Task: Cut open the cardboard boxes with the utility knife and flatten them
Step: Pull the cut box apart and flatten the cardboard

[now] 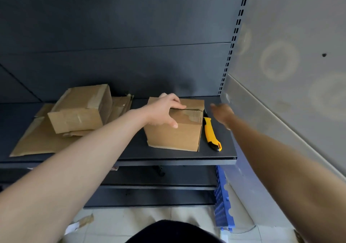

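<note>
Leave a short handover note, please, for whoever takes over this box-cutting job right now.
Left hand holds the centre box by its top front edge; the box is taped shut.
Right hand is open and blurred, holding nothing, above the utility knife, which lies on the shelf just right of that box.
A second box, also taped, sits on flattened cardboard at the left.
Done: some cardboard lies flat.
Left: take the knife, then cut and flatten both boxes.
</note>
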